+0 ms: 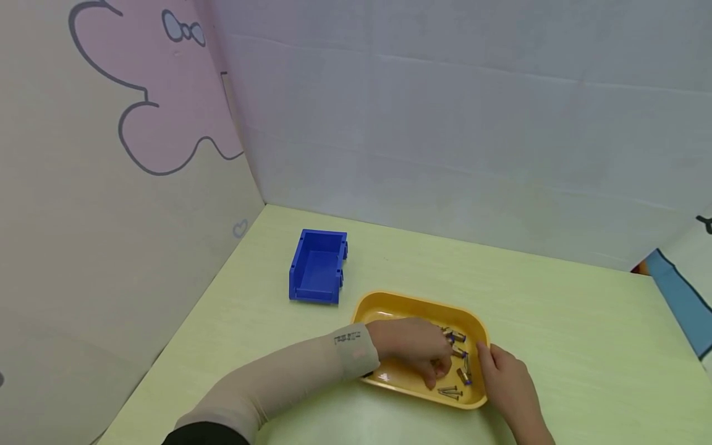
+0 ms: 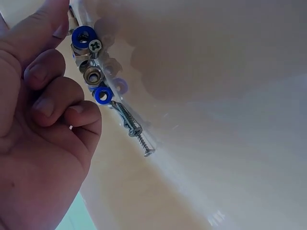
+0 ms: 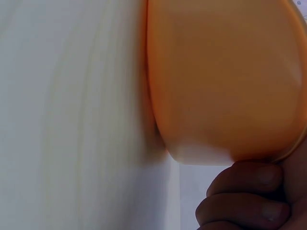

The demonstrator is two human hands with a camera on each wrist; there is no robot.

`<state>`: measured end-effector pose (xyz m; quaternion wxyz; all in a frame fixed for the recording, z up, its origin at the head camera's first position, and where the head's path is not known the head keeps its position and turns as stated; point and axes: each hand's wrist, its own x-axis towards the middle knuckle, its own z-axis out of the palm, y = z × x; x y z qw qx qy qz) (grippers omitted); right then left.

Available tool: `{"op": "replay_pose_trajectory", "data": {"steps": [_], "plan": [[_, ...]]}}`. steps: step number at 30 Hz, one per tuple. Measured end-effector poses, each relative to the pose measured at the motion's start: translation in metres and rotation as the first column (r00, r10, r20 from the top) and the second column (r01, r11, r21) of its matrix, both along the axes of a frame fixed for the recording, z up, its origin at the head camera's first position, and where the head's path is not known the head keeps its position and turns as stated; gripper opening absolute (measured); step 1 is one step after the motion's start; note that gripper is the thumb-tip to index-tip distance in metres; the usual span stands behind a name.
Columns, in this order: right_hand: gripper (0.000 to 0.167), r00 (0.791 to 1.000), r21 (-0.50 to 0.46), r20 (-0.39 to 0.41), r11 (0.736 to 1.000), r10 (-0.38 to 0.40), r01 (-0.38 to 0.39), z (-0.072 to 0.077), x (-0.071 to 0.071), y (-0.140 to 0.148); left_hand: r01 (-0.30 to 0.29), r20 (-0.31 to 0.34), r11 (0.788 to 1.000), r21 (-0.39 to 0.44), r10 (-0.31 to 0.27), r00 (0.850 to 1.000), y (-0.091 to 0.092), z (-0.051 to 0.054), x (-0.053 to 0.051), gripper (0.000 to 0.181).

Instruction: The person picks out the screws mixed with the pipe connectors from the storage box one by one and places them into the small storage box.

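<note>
Digging into a yellow rounded-rectangle plastic tray [image 1: 423, 301], the left hand [image 1: 414, 346] has its fingers bent down among the hardware. Left wrist view: three fingers curled in towards the palm, thumb extended up to the frame edge. Tip contact is cut off there, so can't tell whether it has hold of a part.

Right hand [image 1: 508, 377] grips the tray's right end, thumb at the rim, other fingers folded against the outside wall. Closed on the tray, firm wrap by the look of it.

Tray sits on the pale yellow-green tabletop [image 1: 556, 334], near side, right of centre. Inside, at its right end: short brass-coloured cylindrical fittings with blue collars [image 1: 458, 351], bunched just beside the left hand's fingers, one lying apart nearer the near-right corner. Small silver cross-head metal screws [image 1: 450, 392] lie in a loose group along the near wall; one more has its head up among the fittings.

Blue open-front plastic bin [image 1: 318, 266] stands on the tabletop to the far left of the tray, well clear of both hands. Left forearm wears a beige sleeve [image 1: 295, 371] and crosses the tray's near-left rim.
</note>
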<state>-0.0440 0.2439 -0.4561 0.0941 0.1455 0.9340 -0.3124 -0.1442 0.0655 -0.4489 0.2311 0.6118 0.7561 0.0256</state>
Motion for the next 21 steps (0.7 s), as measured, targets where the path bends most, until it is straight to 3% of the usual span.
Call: {"op": "replay_pose_trajectory", "data": {"steps": [5,9,17,21], "plan": [[0.051,1.0,-0.006,-0.004,1.0,-0.001,0.001,-0.001,0.0,0.0,-0.008,0.036,0.999,0.037,0.007,0.999,0.0,0.003,-0.003,0.012],[0.049,1.0,-0.008,-0.008,1.0,-0.005,0.005,-0.001,0.0,0.0,-0.061,0.055,0.996,0.061,0.058,0.997,-0.001,0.005,-0.005,0.01],[0.047,1.0,-0.013,-0.015,1.0,-0.006,0.006,0.0,-0.001,-0.001,-0.112,0.006,0.981,0.159,0.112,0.994,-0.001,0.009,-0.007,0.011],[0.047,1.0,-0.02,-0.018,1.0,-0.008,0.008,0.001,-0.001,0.0,-0.177,0.01,0.967,0.185,0.178,0.984,-0.002,0.012,-0.007,0.013]]}}
